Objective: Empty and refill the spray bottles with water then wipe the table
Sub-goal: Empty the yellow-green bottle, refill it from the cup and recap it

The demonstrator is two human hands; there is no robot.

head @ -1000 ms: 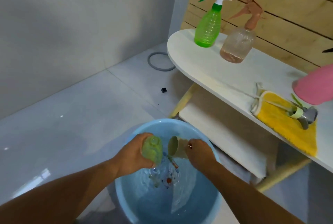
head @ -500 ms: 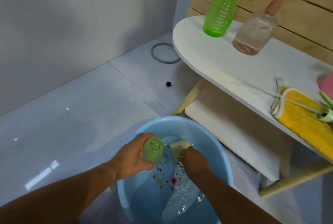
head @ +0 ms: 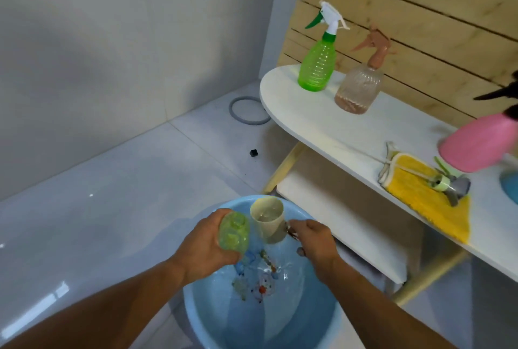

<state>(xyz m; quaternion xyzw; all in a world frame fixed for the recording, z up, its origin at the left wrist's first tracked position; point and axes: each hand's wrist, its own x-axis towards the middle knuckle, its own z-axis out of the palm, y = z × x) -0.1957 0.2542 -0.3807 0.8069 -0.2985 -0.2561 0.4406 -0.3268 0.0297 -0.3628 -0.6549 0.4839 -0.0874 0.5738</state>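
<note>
The bottle (head: 234, 232) sits uncapped in your left hand (head: 208, 242) over the basin (head: 316, 329), your right hand (head: 314, 239) holds the full cup (head: 267, 221) beside it: refilling, so tip the cup into its neck.

left hand (head: 206, 242) gripping, right hand (head: 314, 240) curled

On the white oval bench (head: 308, 124), a green plastic spray bottle (head: 317, 68) stands left of a clear brown-topped spray bottle (head: 358, 87); a round blue plastic basin (head: 316, 318) sits on the floor before the bench.
</note>
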